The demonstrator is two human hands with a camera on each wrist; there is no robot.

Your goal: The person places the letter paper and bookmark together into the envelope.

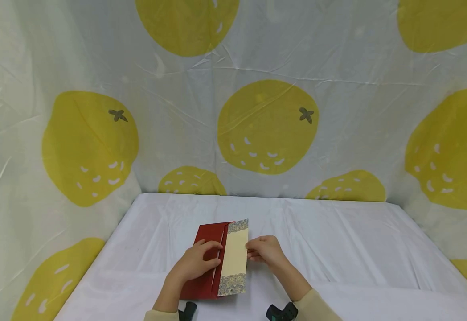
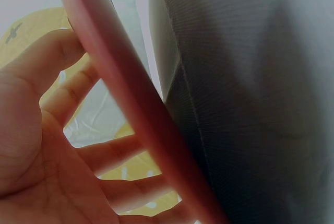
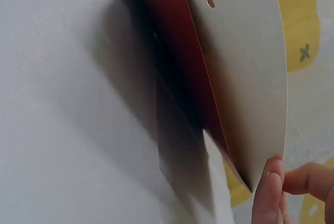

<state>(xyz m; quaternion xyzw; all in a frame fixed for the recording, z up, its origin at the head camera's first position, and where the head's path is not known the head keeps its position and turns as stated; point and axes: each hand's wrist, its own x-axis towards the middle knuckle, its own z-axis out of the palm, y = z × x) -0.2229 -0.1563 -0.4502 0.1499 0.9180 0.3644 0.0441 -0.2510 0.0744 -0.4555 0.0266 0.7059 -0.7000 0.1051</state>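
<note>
A red envelope (image 1: pixel 205 232) lies tilted on the white-covered table, with a cream card (image 1: pixel 235 256) jutting from its right side. Grey-and-gold patterned bands cross both ends of the card. My left hand (image 1: pixel 195 262) rests on the envelope, fingers spread; in the left wrist view its fingertips touch one face of the red envelope (image 2: pixel 130 93), seen edge-on. With thumb and fingers my right hand (image 1: pixel 267 250) pinches the card's right edge. The right wrist view shows the card's plain back (image 3: pixel 245 51), with a small oval hole near one end.
White cloth (image 1: pixel 337 249) covers the table. Behind and at both sides hangs a pale curtain (image 1: pixel 177 116) printed with yellow lemons. Dark wrist-worn devices (image 1: pixel 282 311) show at the lower edge near both sleeves.
</note>
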